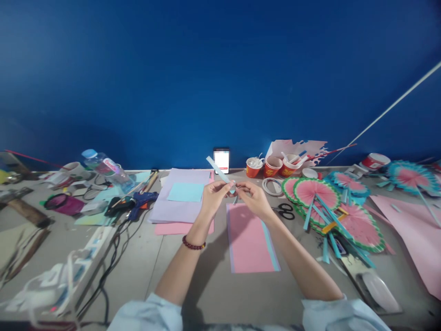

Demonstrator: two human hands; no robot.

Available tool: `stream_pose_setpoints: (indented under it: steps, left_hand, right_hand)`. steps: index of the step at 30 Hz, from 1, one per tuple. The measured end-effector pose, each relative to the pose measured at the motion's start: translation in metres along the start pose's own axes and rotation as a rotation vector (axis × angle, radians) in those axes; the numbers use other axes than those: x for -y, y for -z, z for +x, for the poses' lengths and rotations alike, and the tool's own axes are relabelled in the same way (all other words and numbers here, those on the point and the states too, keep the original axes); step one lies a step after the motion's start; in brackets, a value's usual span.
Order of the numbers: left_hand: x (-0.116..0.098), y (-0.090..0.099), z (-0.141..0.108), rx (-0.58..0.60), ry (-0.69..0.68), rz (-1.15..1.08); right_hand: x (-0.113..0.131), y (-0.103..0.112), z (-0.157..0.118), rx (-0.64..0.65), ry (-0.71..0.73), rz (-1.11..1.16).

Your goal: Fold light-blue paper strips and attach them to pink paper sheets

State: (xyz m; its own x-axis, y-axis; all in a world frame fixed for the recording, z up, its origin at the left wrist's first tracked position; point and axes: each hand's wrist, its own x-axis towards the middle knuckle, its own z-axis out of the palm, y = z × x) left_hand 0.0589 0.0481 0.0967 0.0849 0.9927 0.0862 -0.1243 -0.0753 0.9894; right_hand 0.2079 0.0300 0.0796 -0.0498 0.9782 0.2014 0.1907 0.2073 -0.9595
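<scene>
A narrow pale blue paper strip (217,168) slants up and to the left from my fingertips. My left hand (215,198) pinches it near its lower end. Close beside, my right hand (254,198) has its fingertips closed at that same lower end, where the strip seems to bend or curl; the exact fold is too small to make out. Below my hands lies a pink paper sheet (251,241) with lilac and blue edges. Black-handled scissors (285,211) rest just right of my right hand, their blades partly hidden.
Lilac sheets (161,202) with a blue paper (186,192) lie left. Pink pleated fans (315,193) crowd the right. Paper cups (273,167) and a phone (221,161) stand by the blue wall. A power strip (87,257), cables and a bottle (108,168) occupy the left.
</scene>
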Motion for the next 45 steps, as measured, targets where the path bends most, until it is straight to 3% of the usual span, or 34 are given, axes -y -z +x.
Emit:
stream_pose_setpoints:
  steps: [13,19,25,29,45]
  left_hand:
    - [0.001,0.001,-0.001,-0.007,0.106,-0.075]
    - [-0.003,0.001,-0.001,-0.002,0.041,0.017]
    - [0.006,0.001,0.002,0.051,-0.044,0.105]
    - [0.009,-0.001,0.0,-0.013,-0.092,0.138]
    - [0.004,-0.002,0.0,-0.043,-0.034,-0.002]
  right_hand:
    - [-0.003,0.0,0.002,-0.024,0.023,-0.05]
    - [-0.005,0.002,0.004,-0.06,0.075,-0.139]
    - [-0.006,0.002,0.005,-0.106,0.083,-0.142]
    - [-0.002,0.002,0.004,-0.096,0.088,-0.17]
    - [-0.003,0.002,0.004,-0.07,-0.007,-0.117]
